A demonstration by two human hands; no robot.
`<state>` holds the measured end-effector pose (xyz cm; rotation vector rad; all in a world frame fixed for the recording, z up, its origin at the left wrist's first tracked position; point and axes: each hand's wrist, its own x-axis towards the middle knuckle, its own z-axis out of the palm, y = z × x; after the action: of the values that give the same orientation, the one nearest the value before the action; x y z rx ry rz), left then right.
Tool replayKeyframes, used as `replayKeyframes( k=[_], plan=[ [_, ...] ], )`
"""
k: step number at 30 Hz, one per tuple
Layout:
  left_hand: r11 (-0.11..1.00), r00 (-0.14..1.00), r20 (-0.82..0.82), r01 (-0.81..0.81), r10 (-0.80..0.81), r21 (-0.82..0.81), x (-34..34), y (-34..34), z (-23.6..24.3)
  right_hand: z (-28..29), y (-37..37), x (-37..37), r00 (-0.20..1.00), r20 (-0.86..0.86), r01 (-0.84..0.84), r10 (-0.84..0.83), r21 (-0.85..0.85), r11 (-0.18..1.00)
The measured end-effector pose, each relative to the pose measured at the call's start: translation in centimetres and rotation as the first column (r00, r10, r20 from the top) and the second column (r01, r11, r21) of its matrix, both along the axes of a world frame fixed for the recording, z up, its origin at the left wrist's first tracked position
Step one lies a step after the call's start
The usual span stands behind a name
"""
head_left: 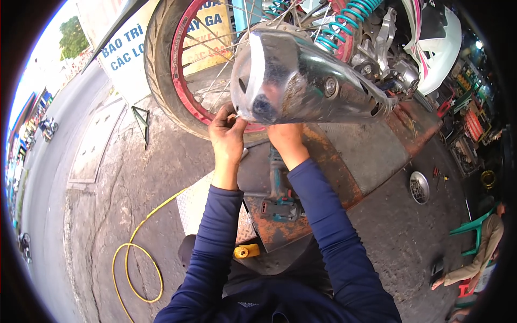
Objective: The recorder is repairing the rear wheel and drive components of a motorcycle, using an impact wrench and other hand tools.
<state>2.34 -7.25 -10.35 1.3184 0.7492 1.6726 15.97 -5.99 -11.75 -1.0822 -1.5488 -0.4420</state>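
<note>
A chrome exhaust muffler (301,75) lies across the rear wheel (186,70), which has a red rim, below a turquoise spring (347,21). My left hand (227,134) pinches at the muffler end's lower edge, on something small and pale that I cannot make out. My right hand (286,141) reaches under the muffler, its fingers hidden behind it. Beneath my hands, a teal-and-black power tool (280,210) lies on a rusty metal platform (328,172).
A yellow hose (129,245) loops on the ground; a yellow object (246,251) is near my knees. A metal bowl (419,188) sits right. A person (479,247) sits on a green chair (468,229) at far right. A signboard (118,54) and road (46,177) are left.
</note>
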Motion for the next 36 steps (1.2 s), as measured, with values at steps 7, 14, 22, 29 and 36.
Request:
replayKeyframes(
  k=[7,14,22,29,36],
  plan=[
    [0.991,0.959,0.282,-0.045,0.006,0.13,1.7,-0.1,0.1,-0.3,0.2,0.2,0.995,0.094,0.009,-0.015,0.061,0.998],
    [0.929,0.929,-0.098,-0.341,0.356,0.144,1.3,-0.3,0.0,0.0,-0.7,0.2,0.994,-0.085,-0.063,0.072,0.104,0.993],
    [0.842,0.811,-0.232,-0.496,0.537,0.213,1.5,-0.3,0.4,0.5,-0.9,0.3,0.997,-0.044,-0.068,0.068,0.019,0.998],
    [0.896,0.857,-0.279,-0.376,0.434,0.236,0.8,-0.7,0.5,0.3,-0.5,0.6,0.997,0.007,-0.08,0.08,0.052,0.995],
    [0.971,0.971,-0.057,-0.228,0.232,0.067,0.5,0.0,-0.3,-0.9,-0.1,0.6,0.995,0.036,-0.083,0.092,-0.2,0.976]
  ],
)
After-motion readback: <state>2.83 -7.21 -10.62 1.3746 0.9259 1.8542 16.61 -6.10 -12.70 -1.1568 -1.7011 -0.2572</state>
